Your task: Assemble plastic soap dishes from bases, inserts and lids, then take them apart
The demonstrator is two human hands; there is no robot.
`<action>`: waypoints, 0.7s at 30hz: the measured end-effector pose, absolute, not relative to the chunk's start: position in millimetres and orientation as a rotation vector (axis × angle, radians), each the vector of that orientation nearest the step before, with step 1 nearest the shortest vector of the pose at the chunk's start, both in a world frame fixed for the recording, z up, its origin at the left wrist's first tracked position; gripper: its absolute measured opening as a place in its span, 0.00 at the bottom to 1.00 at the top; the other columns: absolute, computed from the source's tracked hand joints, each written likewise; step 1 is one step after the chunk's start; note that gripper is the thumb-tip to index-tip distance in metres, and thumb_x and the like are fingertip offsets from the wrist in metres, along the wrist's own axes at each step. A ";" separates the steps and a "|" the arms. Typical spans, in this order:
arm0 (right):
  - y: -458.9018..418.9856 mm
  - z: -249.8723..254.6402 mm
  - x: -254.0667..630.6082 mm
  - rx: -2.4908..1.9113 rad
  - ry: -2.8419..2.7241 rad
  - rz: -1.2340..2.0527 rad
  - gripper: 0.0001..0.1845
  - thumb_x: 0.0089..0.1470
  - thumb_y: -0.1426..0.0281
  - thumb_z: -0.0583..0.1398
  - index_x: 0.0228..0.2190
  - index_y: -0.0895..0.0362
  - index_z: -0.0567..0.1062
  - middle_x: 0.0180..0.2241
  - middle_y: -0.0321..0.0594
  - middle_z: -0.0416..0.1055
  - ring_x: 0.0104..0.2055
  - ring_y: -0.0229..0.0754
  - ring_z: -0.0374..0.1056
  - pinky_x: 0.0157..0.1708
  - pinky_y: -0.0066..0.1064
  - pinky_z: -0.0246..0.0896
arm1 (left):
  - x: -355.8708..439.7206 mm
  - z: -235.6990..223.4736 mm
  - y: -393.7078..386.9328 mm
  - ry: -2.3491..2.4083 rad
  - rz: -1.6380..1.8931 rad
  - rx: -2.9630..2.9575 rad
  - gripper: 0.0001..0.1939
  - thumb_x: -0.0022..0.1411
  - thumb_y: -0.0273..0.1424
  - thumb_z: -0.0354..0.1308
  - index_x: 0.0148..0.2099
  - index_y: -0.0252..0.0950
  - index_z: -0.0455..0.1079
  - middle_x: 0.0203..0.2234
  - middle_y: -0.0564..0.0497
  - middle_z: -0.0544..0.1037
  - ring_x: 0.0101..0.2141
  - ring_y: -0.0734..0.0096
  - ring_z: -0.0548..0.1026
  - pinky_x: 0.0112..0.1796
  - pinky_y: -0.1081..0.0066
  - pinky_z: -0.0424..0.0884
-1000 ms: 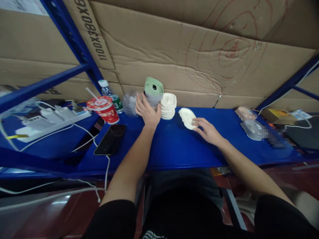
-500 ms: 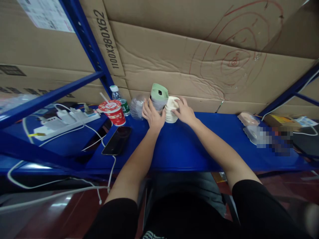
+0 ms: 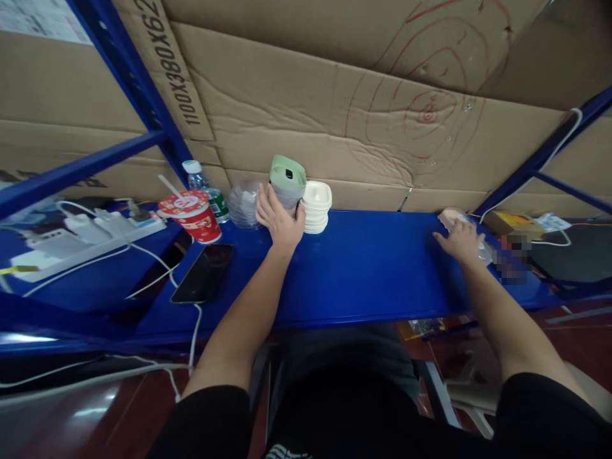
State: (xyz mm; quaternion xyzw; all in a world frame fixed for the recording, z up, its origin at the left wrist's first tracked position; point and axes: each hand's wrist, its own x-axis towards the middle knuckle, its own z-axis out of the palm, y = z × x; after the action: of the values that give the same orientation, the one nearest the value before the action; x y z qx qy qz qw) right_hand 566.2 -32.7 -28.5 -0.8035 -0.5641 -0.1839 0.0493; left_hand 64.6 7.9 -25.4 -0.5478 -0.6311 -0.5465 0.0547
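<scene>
Blue tabletop (image 3: pixel 358 274), cardboard (image 3: pixel 287 83) behind, left fingers (image 3: pixel 264 203) apart against green-topped stack (image 3: pixel 287 180), right fingers (image 3: pixel 458 229) spread

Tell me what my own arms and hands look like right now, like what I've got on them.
Your left hand and right hand are bare: no gloves, and no watch or bracelet shows. Plain black short sleeves cover your upper arms, leaving the forearms uncovered. No cables are attached to either arm.
</scene>
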 end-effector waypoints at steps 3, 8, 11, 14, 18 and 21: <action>-54.7 -33.6 592.8 -2.623 -1.529 -0.511 0.46 0.62 0.50 0.61 0.66 0.73 0.65 0.61 0.84 0.64 0.66 0.80 0.61 0.58 0.70 0.53 | 67.7 -21.6 5.7 -1.890 -1.699 -1.653 0.50 0.63 0.46 0.61 0.77 0.26 0.49 0.75 0.27 0.51 0.75 0.39 0.48 0.71 0.41 0.43; -78.5 -32.4 520.3 -2.167 -2.127 -0.463 0.37 0.64 0.57 0.59 0.67 0.64 0.66 0.68 0.66 0.63 0.68 0.71 0.62 0.61 0.63 0.60 | 74.7 -16.6 -7.9 -1.766 -1.692 -1.715 0.50 0.62 0.48 0.61 0.77 0.26 0.50 0.75 0.27 0.52 0.75 0.42 0.47 0.72 0.44 0.43; -86.0 -27.2 451.6 -1.684 -2.477 -0.301 0.36 0.65 0.55 0.58 0.69 0.58 0.65 0.70 0.56 0.63 0.70 0.64 0.61 0.65 0.57 0.60 | 82.6 -18.5 -16.3 -1.652 -1.632 -1.871 0.45 0.61 0.48 0.62 0.73 0.30 0.59 0.73 0.30 0.59 0.74 0.42 0.52 0.71 0.44 0.45; -87.8 -22.1 392.4 -1.283 -2.680 -0.220 0.35 0.65 0.58 0.60 0.69 0.55 0.66 0.70 0.53 0.63 0.73 0.64 0.56 0.68 0.58 0.55 | 88.9 -23.1 -18.5 -1.469 -1.564 -2.052 0.33 0.62 0.45 0.60 0.65 0.34 0.70 0.66 0.34 0.70 0.69 0.43 0.63 0.69 0.46 0.54; -75.8 -17.0 340.9 -0.935 -2.819 -0.108 0.38 0.66 0.56 0.61 0.71 0.53 0.62 0.72 0.52 0.60 0.74 0.62 0.55 0.67 0.58 0.57 | 87.4 -27.1 -13.0 -1.323 -1.507 -2.195 0.21 0.67 0.42 0.56 0.54 0.37 0.77 0.52 0.39 0.81 0.57 0.50 0.75 0.61 0.50 0.66; -59.6 -17.3 324.9 -0.984 -2.752 -0.060 0.48 0.57 0.45 0.66 0.71 0.52 0.63 0.74 0.55 0.55 0.75 0.69 0.52 0.68 0.66 0.52 | 83.2 -28.2 -9.0 -1.240 -1.464 -2.289 0.16 0.70 0.40 0.54 0.47 0.38 0.79 0.43 0.42 0.84 0.48 0.54 0.80 0.55 0.53 0.71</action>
State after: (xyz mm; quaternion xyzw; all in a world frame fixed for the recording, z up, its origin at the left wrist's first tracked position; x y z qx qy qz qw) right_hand 324.9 -59.6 -17.3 -0.3347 -0.9358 -0.0203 0.1089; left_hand 83.2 -9.0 -28.2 -0.7640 -0.4140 -0.4888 0.0774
